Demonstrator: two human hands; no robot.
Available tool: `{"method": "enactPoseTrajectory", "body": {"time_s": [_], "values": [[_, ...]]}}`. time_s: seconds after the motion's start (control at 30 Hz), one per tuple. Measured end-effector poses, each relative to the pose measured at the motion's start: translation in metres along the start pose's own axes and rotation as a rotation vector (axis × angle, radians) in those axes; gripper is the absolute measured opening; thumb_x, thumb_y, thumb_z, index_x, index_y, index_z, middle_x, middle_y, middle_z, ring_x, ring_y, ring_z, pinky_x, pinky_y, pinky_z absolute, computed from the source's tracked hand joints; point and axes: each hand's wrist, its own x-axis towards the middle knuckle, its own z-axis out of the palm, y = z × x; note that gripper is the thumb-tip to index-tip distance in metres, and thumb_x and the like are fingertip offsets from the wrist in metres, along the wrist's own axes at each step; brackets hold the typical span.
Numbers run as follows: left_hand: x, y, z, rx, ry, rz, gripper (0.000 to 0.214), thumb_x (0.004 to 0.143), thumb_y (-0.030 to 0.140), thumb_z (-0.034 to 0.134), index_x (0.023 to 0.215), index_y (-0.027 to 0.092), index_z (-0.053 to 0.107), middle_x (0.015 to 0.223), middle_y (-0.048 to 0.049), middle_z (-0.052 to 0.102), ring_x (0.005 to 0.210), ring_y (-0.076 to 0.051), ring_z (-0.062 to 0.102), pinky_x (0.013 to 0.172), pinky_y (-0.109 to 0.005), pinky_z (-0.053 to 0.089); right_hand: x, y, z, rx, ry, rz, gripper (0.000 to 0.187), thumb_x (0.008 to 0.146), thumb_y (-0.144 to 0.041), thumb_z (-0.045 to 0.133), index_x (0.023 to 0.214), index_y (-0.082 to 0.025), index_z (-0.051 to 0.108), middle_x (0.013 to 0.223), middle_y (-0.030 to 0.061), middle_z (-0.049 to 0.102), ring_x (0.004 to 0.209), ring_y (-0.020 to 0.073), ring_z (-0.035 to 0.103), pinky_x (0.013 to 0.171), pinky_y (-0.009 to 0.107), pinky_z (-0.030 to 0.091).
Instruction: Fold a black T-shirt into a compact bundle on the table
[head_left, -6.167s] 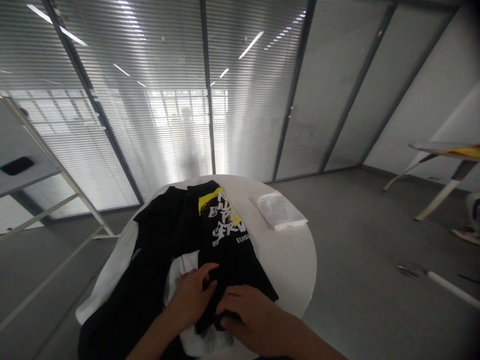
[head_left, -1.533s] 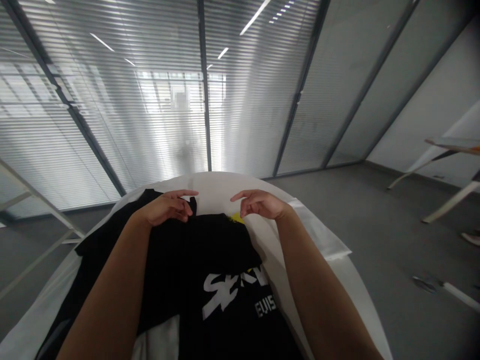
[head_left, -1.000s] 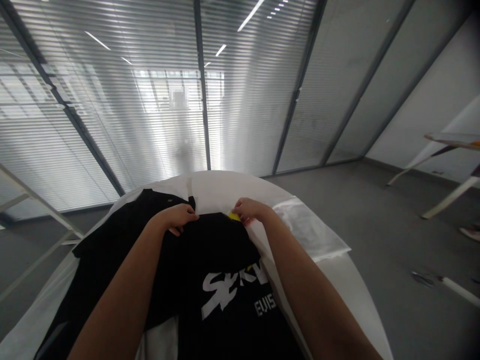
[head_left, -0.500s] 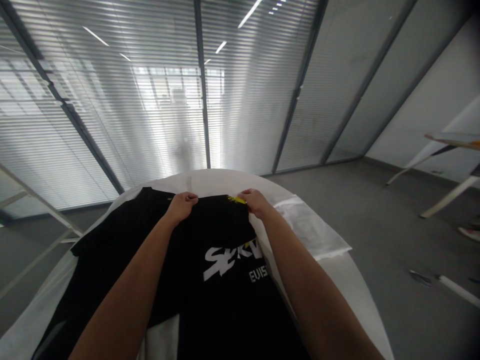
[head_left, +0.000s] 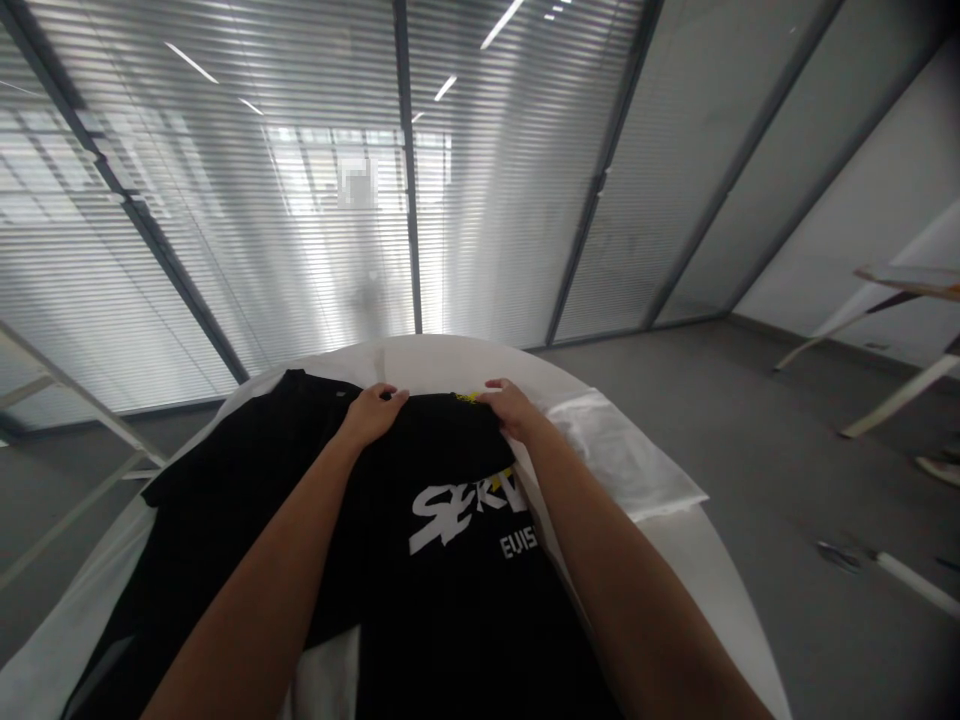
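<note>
1. A black shirt (head_left: pixel 457 620) is spread and partly folded on a round white table (head_left: pixel 724 575); its near end is cut off by the lower border.
2. Parts of the shirt are covered by both forearms, and its white lettering is partly hidden by a fold. Whether cloth or tabletop is shown by the white patch (head_left: pixel 330 675) cannot be told.
3. The fold's far edge is touched by the left hand (head_left: pixel 377 412) and the right hand (head_left: pixel 514 408); whether cloth is pinched by either cannot be told.
4. A clear packet (head_left: pixel 626 455) is partly covered by the right forearm.
5. A pale frame (head_left: pixel 97 417) is cut off at left; a shoe (head_left: pixel 939 466) and another table (head_left: pixel 911 284) are cut off at right.
6. The background is closed off by blinds (head_left: pixel 495 230), their detail blurred by glare.
</note>
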Motion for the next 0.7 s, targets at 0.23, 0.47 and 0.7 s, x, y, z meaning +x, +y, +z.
{"method": "enactPoseTrajectory", "body": {"time_s": [0.23, 0.47, 0.7], "values": [[-0.002, 0.0, 0.005, -0.058, -0.033, 0.083, 0.021, 0.076, 0.031, 0.067, 0.092, 0.019, 0.074, 0.091, -0.0086, 0.073, 0.093, -0.027, 0.065, 0.093, -0.036, 0.044, -0.006, -0.009, 0.008, -0.122, 0.044, 0.033, 0.036, 0.073, -0.025, 0.065, 0.107, -0.017, 0.064, 0.08, 0.0049, 0.066, 0.069, 0.0167, 0.06, 0.059, 0.025, 0.046], [0.003, -0.013, 0.008, -0.11, 0.038, 0.053, 0.033, 0.079, 0.03, 0.066, 0.11, 0.019, 0.07, 0.1, -0.0103, 0.072, 0.099, -0.027, 0.064, 0.093, -0.038, 0.046, -0.01, -0.012, 0.01, 0.149, 0.065, -0.002, 0.059, 0.071, -0.026, 0.069, 0.128, -0.016, 0.056, 0.07, 0.0016, 0.064, 0.058, 0.0153, 0.057, 0.057, 0.028, 0.048], [0.002, -0.016, 0.007, -0.048, 0.03, 0.105, 0.031, 0.081, 0.029, 0.065, 0.11, 0.02, 0.071, 0.112, -0.012, 0.071, 0.11, -0.03, 0.062, 0.103, -0.041, 0.039, -0.013, -0.011, 0.003, 0.115, -0.049, 0.004, 0.079, 0.077, -0.03, 0.068, 0.148, -0.024, 0.034, 0.069, -0.0011, 0.064, 0.053, 0.0135, 0.053, 0.051, 0.026, 0.044]]}}
